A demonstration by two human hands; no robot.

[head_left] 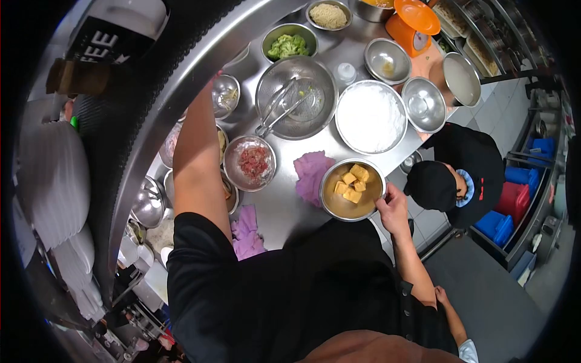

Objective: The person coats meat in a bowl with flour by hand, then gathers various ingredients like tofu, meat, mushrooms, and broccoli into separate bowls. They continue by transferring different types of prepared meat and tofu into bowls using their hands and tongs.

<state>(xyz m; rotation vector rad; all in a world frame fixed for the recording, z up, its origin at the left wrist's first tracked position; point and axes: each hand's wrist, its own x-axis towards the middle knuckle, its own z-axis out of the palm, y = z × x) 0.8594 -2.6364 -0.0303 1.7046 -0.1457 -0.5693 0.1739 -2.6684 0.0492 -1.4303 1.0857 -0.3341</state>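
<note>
My right hand (394,209) grips the rim of a steel bowl (329,204) at the near edge of the counter. Several golden fried tofu cubes (352,184) sit in the bowl. My left forearm (201,145) reaches away across the counter's left side, and the shelf rim hides nearly all of that hand. Beside its reach is a small steel bowl (235,97) with a whisk-like wire shape or scraps in it, too small to tell. A bowl of raw red meat pieces (254,164) with white powder stands right of the forearm.
A large colander (264,78) holds tongs (278,109). White powder (370,116) fills a wide bowl. Purple cloths (311,175) lie on the steel counter (290,215). Broccoli (288,46), crumbs (328,16) and an orange scale (414,36) stand farther back. A co-worker (472,175) is at the right.
</note>
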